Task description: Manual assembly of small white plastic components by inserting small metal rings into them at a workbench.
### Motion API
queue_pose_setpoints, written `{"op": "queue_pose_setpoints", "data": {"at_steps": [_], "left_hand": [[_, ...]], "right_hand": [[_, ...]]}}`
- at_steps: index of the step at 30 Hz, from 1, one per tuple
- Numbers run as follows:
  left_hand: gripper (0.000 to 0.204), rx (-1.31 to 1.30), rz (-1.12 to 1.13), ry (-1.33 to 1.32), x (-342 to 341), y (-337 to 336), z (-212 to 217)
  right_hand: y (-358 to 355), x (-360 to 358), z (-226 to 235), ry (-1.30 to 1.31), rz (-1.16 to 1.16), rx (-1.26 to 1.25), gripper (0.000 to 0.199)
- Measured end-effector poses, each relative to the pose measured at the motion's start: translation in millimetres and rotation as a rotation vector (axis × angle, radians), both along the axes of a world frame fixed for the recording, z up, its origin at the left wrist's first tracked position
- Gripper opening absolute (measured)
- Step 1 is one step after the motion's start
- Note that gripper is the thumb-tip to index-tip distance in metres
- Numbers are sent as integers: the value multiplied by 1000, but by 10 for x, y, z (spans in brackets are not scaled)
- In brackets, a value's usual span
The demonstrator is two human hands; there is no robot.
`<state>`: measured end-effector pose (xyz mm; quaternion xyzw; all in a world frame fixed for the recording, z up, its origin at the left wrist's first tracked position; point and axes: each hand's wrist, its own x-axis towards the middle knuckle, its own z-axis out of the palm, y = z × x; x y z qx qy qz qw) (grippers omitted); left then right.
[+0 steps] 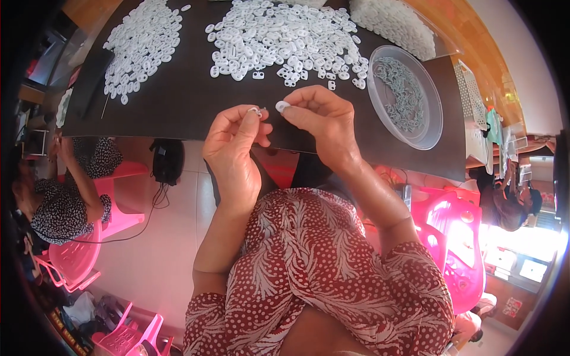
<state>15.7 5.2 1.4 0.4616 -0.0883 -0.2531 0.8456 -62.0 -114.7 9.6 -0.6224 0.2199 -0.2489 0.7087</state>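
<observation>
Over the table's near edge, my left hand [233, 139] pinches a small white plastic piece [255, 110] between thumb and forefinger. A tiny dark bit shows beside that piece, too small to make out. My right hand [325, 121] is closed on a white oval plastic piece [281, 106], held a short gap to the right of the other one. Just beyond my hands spreads a large pile of white plastic pieces [279, 41], some with two holes. To the right of my right hand stands a clear round tub [435, 113] of small grey-green parts [399, 89].
A second pile of white oval pieces [142, 47] lies at the table's far left, near a black strip-like object [97, 80]. At the back right sits a clear container of whitish pieces [392, 26]. Another person [65, 207] sits on a pink chair [74, 255] at left.
</observation>
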Motion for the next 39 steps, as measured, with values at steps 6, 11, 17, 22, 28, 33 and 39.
{"op": "queue_pose_setpoints", "data": {"at_steps": [6,11,17,22,28,33,39], "left_hand": [[10,2,6,-21,-34,13,42],[11,32,8,-74,-65,-5,35],[15,50,-8,-72,-93,-22,41],[15,57,14,-92,-102,-26,52],[15,87,13,-122,-114,-21,7],[15,114,8,-124,-122,-15,-1],[14,156,22,-154,-143,-18,-15]], "right_hand": [[10,-11,77,58,-23,86,17],[4,11,91,47,-18,157,16],[19,28,81,37,-10,160,16],[45,30,66,37,-28,117,15],[63,49,73,12,-53,104,13],[77,45,90,5,-44,68,12],[99,24,66,-8,-17,45,14]]}}
